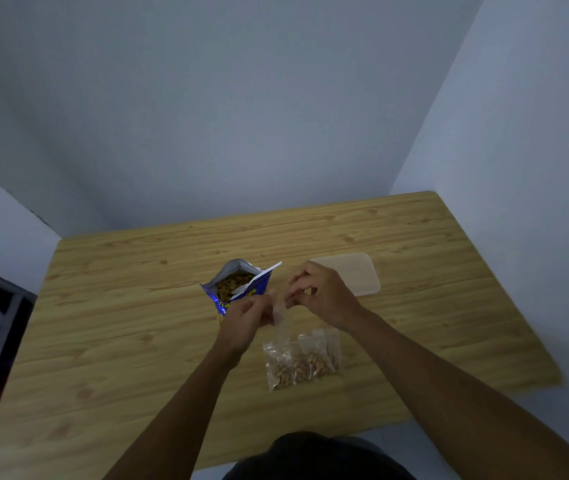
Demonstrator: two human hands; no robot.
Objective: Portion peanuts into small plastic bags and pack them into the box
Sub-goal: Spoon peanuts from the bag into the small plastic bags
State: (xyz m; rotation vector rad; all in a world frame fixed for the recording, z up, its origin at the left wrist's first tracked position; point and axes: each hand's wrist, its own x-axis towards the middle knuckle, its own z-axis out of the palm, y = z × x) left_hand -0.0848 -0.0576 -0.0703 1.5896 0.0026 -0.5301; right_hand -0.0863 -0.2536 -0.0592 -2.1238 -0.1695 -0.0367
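Wood-grain worktop (120,306), pale walls (207,116) at 12; L grip (246,318) & R grip (323,296) both pinch empty bag (281,318).

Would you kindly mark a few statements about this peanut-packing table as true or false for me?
1. The big peanut bag stands open, with peanuts showing inside. True.
2. The filled bags are already packed in the box. False: they lie on the table nearer the person, apart from the box.
3. The left hand and the right hand pinch an empty small bag between them. True.
4. The box sits to the left of the peanut bag. False: it sits to the right of it, just beyond the right hand.
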